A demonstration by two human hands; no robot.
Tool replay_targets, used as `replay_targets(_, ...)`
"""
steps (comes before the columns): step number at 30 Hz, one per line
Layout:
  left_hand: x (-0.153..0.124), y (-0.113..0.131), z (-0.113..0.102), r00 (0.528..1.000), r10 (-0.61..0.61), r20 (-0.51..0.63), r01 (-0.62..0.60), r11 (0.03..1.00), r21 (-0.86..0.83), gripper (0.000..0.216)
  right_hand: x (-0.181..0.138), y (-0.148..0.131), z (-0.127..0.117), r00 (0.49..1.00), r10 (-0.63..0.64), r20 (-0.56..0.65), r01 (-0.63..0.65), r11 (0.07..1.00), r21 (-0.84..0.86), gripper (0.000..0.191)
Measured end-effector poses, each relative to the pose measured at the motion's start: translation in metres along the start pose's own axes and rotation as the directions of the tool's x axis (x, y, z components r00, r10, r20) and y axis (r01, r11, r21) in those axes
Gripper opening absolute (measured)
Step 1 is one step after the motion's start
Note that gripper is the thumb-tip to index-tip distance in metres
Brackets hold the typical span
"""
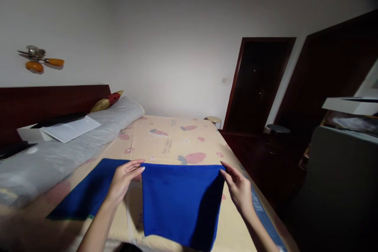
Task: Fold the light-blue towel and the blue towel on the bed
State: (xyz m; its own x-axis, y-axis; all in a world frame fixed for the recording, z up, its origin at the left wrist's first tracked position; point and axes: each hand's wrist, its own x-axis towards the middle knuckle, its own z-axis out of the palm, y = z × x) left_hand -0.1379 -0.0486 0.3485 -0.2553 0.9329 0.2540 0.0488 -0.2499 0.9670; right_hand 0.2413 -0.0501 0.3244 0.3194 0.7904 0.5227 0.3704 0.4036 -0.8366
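Blue cloth (181, 201) hangs spread in front of the person, lifted above the near end of the bed (177, 138) by its two top corners. The left hand (124, 181) pinches the top left corner between thumb and fingers, and the right hand (238, 189) has its grip closed on the top right corner, so the upper edge runs taut and level between them. A second blue cloth (88, 193) lies flat on the bed just left of the left forearm. Farther along, the cream sheet shows pink fruit prints. A white pillow (118, 116) lies by the dark headboard (53, 102), with a white sheet of paper (71, 128) beside it. A dark doorway (256, 82) stands at the far right.
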Motion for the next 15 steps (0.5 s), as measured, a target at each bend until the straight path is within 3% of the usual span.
replay_targets(5,0.004,-0.013,-0.001,0.989,0.149,-0.008,-0.143,0.961,0.238,0.03,0.002,-0.002,-0.008,0.972,-0.227,0.06,0.235,0.925,-0.298,0.042)
replay_targets(10,0.004,-0.018,0.0,0.947,0.318,0.054,-0.311,0.853,0.419,0.022,0.003,-0.006,-0.013,0.964,-0.222,0.148,0.26,0.906,-0.334,0.047)
replay_targets(15,0.005,-0.019,-0.004,0.915,0.384,0.124,-0.392,0.771,0.503,0.023,0.006,-0.01,-0.02,0.962,-0.173,0.209,0.236,0.914,-0.33,0.052)
